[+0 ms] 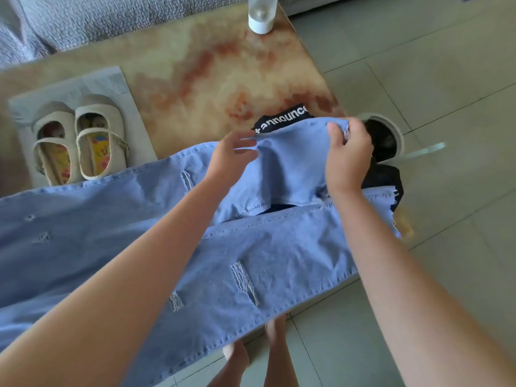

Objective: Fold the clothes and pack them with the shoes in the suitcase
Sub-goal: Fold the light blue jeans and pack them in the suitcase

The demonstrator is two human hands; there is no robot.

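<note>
Both hands pinch one jeans point(156, 219) leg: left hand point(229, 157), right hand point(347, 160) at the hem. Jeans span table point(195, 68). Shoes point(81, 143) near left edge.

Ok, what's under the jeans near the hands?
A black garment with white lettering shows past the far and right edges of the jeans. The rest is covered by denim.

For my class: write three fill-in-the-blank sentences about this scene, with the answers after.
The left hand and right hand both hold the ____ jeans.
____ shoes stand on the grey mat.
The garment with white lettering under the jeans is ____.
Answers: blue; two; black.
</note>
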